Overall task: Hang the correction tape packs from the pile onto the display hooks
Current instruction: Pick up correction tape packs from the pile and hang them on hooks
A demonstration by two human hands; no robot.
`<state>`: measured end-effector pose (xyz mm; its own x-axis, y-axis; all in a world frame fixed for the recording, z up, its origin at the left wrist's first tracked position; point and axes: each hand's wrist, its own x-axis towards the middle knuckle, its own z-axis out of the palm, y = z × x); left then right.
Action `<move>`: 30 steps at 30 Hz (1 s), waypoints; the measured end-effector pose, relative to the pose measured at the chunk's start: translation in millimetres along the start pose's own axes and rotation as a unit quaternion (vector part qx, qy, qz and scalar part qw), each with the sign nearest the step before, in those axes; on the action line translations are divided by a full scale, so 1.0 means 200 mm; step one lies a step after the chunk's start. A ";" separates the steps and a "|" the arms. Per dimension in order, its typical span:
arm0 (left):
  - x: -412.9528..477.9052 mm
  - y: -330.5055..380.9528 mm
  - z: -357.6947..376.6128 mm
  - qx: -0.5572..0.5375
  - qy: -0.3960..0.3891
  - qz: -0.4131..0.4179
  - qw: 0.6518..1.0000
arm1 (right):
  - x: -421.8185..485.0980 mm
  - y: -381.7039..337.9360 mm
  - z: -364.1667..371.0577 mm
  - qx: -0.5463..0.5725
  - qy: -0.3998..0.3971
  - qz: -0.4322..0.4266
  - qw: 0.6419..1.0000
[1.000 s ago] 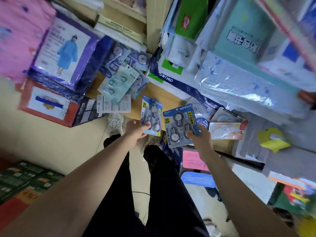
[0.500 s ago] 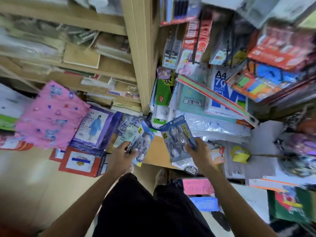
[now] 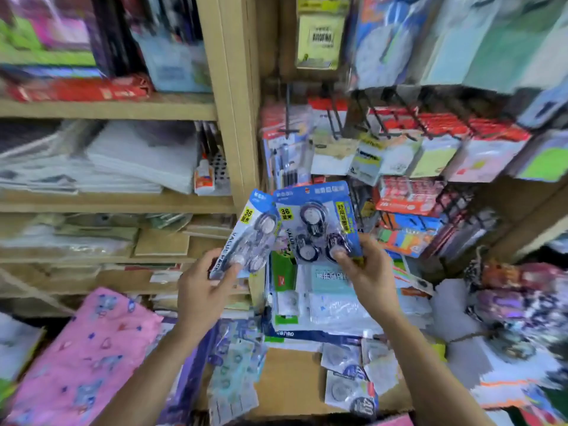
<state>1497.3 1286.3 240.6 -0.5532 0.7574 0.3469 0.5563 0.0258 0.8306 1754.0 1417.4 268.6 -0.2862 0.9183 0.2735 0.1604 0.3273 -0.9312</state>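
My left hand (image 3: 204,292) pinches the lower edge of a blue correction tape pack (image 3: 250,233), tilted to the right. My right hand (image 3: 367,269) holds a second blue pack (image 3: 318,222) by its bottom right corner, upright and facing me. The two packs overlap slightly in front of the wooden shelf post (image 3: 235,96). Black display hooks (image 3: 289,118) stick out above them, most carrying hanging goods. More tape packs (image 3: 345,379) lie in a pile on a cardboard surface below my arms.
Wooden shelves (image 3: 107,201) with stacked paper fill the left side. A pink patterned package (image 3: 83,358) lies at the lower left. Hanging sticky-note packs (image 3: 436,149) crowd the right. Stacked stationery (image 3: 325,302) sits under my right hand.
Both hands have lifted their packs from the pile up to the hooks. The view has swung upward from the floor to the shelves.
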 end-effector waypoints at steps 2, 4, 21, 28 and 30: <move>0.12 0.08 -0.05 -0.021 -0.002 0.028 0.999 | 0.08 -0.11 -0.01 0.010 0.019 -0.034 0.999; 0.22 0.16 -0.09 -0.033 -0.014 0.055 0.998 | 0.15 -0.23 -0.03 0.018 0.036 -0.064 0.997; 0.93 0.97 -0.40 -0.150 0.136 0.312 0.928 | 0.84 -1.07 -0.38 0.083 0.146 -0.211 0.963; 1.25 1.30 -0.40 -0.157 0.199 0.377 0.891 | 1.07 -1.36 -0.48 0.104 0.134 -0.264 0.949; 1.33 1.39 -0.40 -0.163 0.214 0.392 0.880 | 1.13 -1.42 -0.50 0.104 0.130 -0.264 0.950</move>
<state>1455.8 1443.9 599.2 -0.3008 0.1430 0.9429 0.7023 -0.6357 0.3204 1738.1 1553.6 619.3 -0.0274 0.6711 0.7408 -0.1388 0.7314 -0.6677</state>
